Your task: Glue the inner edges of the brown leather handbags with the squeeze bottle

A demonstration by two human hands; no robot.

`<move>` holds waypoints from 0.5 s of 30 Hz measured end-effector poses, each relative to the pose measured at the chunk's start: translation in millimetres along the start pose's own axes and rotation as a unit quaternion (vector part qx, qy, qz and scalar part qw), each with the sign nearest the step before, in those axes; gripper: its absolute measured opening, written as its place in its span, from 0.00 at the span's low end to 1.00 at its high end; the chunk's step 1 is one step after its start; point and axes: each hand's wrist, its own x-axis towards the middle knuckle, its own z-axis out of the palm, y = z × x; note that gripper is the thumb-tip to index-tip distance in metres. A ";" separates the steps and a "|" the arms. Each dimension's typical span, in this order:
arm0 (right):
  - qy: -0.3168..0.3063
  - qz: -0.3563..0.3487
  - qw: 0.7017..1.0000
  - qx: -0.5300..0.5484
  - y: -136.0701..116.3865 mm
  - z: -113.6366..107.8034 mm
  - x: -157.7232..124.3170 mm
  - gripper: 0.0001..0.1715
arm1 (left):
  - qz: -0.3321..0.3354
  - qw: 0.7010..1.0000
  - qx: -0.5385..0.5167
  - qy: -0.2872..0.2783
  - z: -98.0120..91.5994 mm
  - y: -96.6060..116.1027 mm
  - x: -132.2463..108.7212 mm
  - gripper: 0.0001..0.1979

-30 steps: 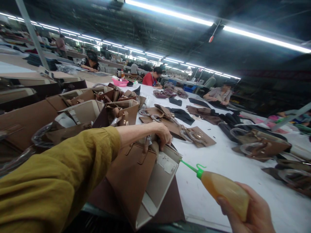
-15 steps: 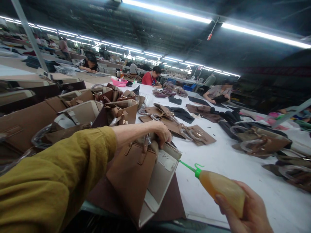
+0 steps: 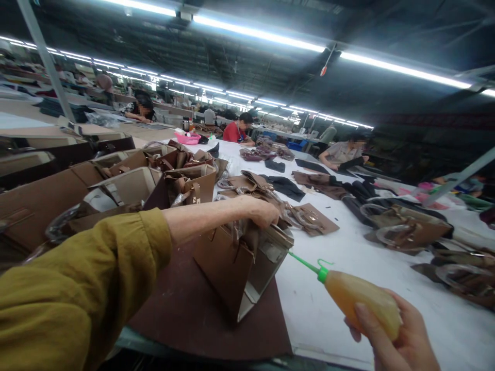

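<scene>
My left hand (image 3: 263, 213), in a mustard-yellow sleeve, grips the top edge of a tan leather handbag (image 3: 228, 263) that stands tilted on a dark brown mat (image 3: 193, 314). The bag's pale lining faces right. My right hand (image 3: 394, 340) holds a squeeze bottle of amber glue (image 3: 363, 299) at the lower right. Its thin green nozzle (image 3: 305, 263) points at the bag's upper right corner and sits very close to it.
Several more tan bags and boxes (image 3: 127, 185) crowd the left side. Flat brown leather pieces (image 3: 309, 216) and dark panels lie on the white table (image 3: 348, 257). Finished bags (image 3: 410, 232) sit at right. Other people work at the far end.
The bag has been pushed farther from me and stands more upright, uncovering more of the brown mat. My left hand moved forward with it. The bottle stays about where it was.
</scene>
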 end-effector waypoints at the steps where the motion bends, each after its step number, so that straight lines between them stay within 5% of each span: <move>1: -0.002 0.001 1.000 -0.010 -4.0 3.3 -1.5 0.39 | -0.004 1.000 0.003 0.001 3.5 -0.1 1.2 0.14; 15: 0.009 -0.051 0.998 -0.044 -2.1 9.2 7.3 0.38 | -0.002 1.000 0.013 0.001 13.7 -6.4 5.5 0.15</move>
